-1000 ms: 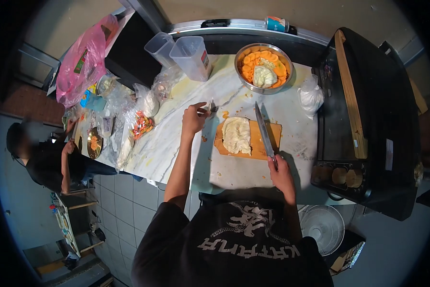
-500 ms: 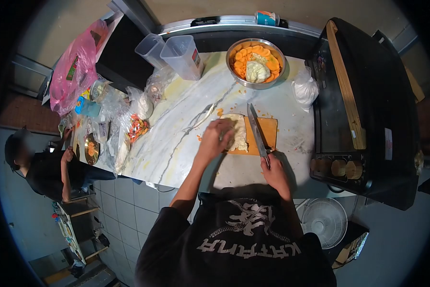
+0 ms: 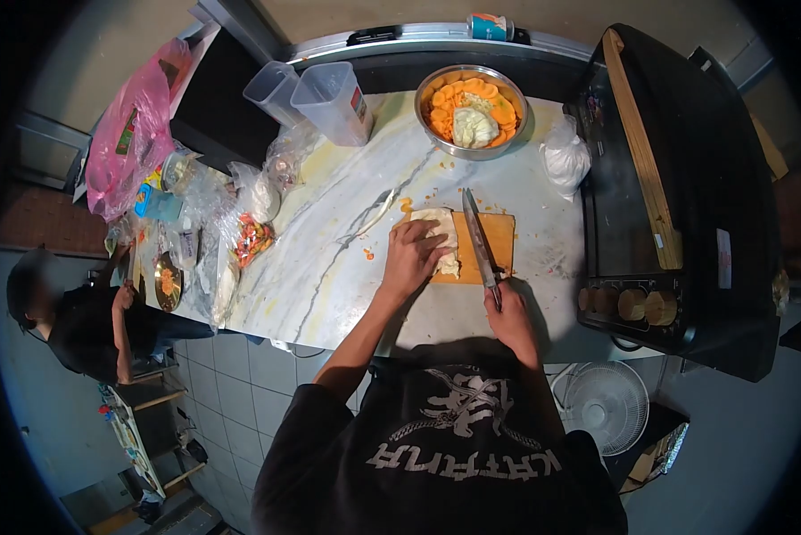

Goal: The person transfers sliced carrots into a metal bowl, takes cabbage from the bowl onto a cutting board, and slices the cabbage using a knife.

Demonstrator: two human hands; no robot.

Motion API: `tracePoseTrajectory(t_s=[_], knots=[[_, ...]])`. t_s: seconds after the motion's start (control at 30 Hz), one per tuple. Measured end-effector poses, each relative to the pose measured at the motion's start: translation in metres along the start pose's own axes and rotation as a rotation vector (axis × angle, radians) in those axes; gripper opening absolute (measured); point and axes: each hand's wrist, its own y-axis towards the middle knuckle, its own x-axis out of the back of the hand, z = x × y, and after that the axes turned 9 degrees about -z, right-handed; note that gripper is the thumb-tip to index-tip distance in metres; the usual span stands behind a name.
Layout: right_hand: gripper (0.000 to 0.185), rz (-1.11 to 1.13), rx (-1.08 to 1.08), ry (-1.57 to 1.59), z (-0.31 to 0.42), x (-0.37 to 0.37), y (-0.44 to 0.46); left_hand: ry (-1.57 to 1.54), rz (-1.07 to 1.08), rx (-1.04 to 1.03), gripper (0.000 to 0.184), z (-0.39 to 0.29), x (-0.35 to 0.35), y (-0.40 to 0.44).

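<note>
A flat, pale piece of food (image 3: 447, 260) lies on the left part of an orange-brown cutting board (image 3: 499, 236). My left hand (image 3: 409, 257) rests on its left side, fingers slightly spread, covering part of it. In my right hand (image 3: 511, 323) is the handle of a long knife (image 3: 479, 234); its blade lies over the board, right of the pale piece, with the tip pointing away from me. Beyond the board a metal bowl (image 3: 519, 120) holds orange slices and a pale, leafy-looking lump (image 3: 474, 128).
A black oven (image 3: 686, 196) stands at the right, beside a tied white bag (image 3: 565, 160). Clear plastic containers (image 3: 334, 102), plastic bags and a pink bag (image 3: 133, 134) are at the left. Another person (image 3: 84, 316) stands at the far left. Scraps dot the marble table (image 3: 329, 214).
My left hand has moved from left of the board onto the pale piece. A thin pale strip now lies on the marble to the left. The knife remains in my right hand.
</note>
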Motion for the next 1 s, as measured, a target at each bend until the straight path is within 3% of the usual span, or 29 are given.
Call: tracePoseTrajectory(t_s=[0.07,0.13,0.33,0.57,0.63,0.77,0.93,1.0], knots=[[0.022,-0.006,0.003,-0.012,-0.002,0.000,0.000,-0.016,-0.008,0.027,0.025,-0.001,-0.002,0.000],[0.020,-0.098,0.153,-0.067,-0.002,-0.001,-0.001,0.023,-0.066,0.022,0.022,-0.001,-0.007,-0.002],[0.020,-0.073,0.049,0.029,0.005,0.009,-0.003,0.063,-0.036,0.070,0.013,-0.015,-0.009,-0.003],[0.020,-0.090,0.074,-0.047,0.005,0.007,-0.003,0.012,-0.089,0.075,0.010,-0.032,-0.017,0.001],[0.023,-0.013,0.029,-0.081,0.009,0.009,-0.003,0.037,0.024,0.108,0.014,-0.036,-0.015,-0.003],[0.023,-0.011,0.012,-0.065,0.011,0.009,-0.005,-0.033,0.018,0.121,0.019,-0.034,-0.010,-0.008],[0.023,-0.031,0.031,-0.035,0.002,0.004,-0.003,0.019,0.044,-0.055,0.034,-0.026,0.005,-0.008],[0.023,-0.025,0.043,-0.052,0.001,0.005,-0.002,0.063,0.087,-0.036,0.039,-0.027,0.006,-0.011]])
